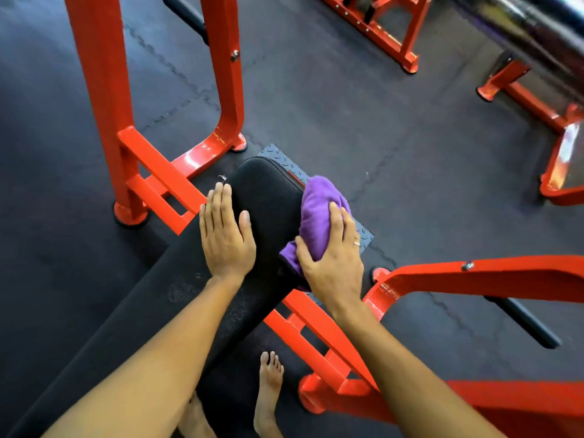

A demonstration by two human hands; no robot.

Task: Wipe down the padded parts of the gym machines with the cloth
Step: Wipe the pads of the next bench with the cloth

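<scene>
Cloth is showing up just once: I am counting one purple cloth (319, 210), one long black pad (268, 191), my two hands, my two bare feet (268, 390) on the dark floor mat (363, 115) well behind the grip, and one ring (356, 244). My right hand (331, 260) is doing the gripping, with fingers and thumb curling snugly round the bunched cloth and pressing it against the pad's right edge, close to its rounded end. My left hand (226, 235) is lying flat just left of the grip, fingers straight and together, thumb spreading out, palm resting on top of the pad, with a bare strip of padding between the two hands. The cloth is looking plush and wadded into a lump, its upper part bulging out beyond my fingertips, a dark-edged corner poking out under my thumb. The pad is looking matte and smooth. A grey treaded plate (363, 235) is lying on the floor beneath the grip, and red steel frames (104, 90) are standing on both sides of it.
</scene>
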